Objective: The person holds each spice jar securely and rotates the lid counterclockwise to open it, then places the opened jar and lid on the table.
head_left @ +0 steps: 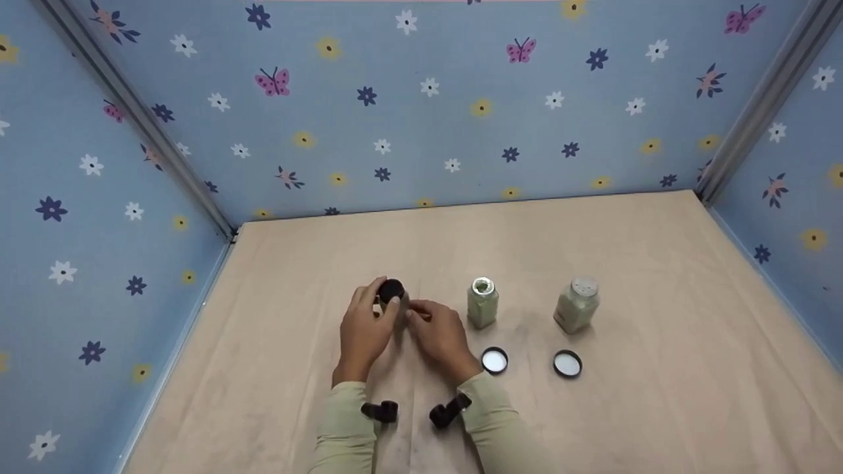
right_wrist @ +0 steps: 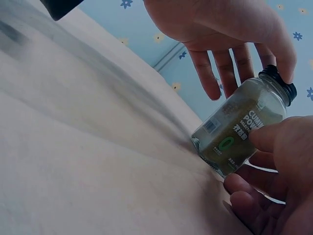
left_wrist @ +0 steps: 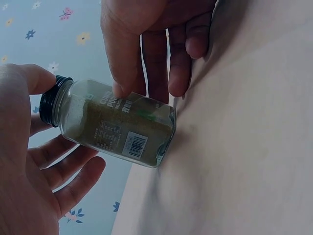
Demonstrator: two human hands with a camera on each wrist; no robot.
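Observation:
A glass jar of cumin powder [left_wrist: 117, 122], with brown powder inside and a printed label, stands on the table between both hands. Its black lid [head_left: 392, 289] is on the jar. My left hand [head_left: 369, 329] grips that lid, thumb on the near side and fingers reaching round the far side. Lower down, my right hand [head_left: 442, 332] holds the jar's body; in the right wrist view its thumb [right_wrist: 266, 138] presses on the label. To the right of my hands stands a lidless jar of green contents [head_left: 483, 309].
Farther right is another lidless jar [head_left: 575, 309] with a pale perforated top. Two black-rimmed lids with white insides, a left one [head_left: 494, 361] and a right one [head_left: 568, 364], lie in front of these jars. Blue patterned walls [head_left: 421, 125] enclose the cloth-covered table [head_left: 296, 263].

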